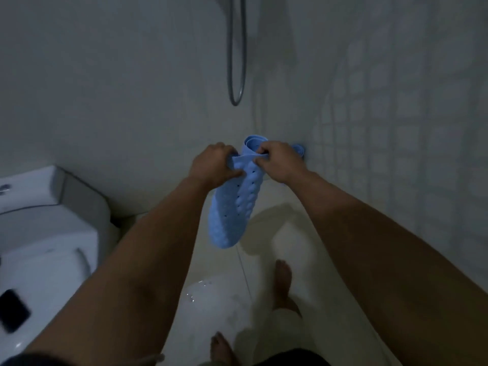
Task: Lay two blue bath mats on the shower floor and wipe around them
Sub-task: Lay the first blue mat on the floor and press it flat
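Both grips (215, 165) (278, 161) on mat (232, 207), beside toilet (39, 233)

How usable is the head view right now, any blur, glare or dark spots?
Head view: dim and bluish; wide-angle bending on the tiled wall; phone on the toilet motion-smeared; glare on the wet floor; both hands gripping the blue mat stay readable.
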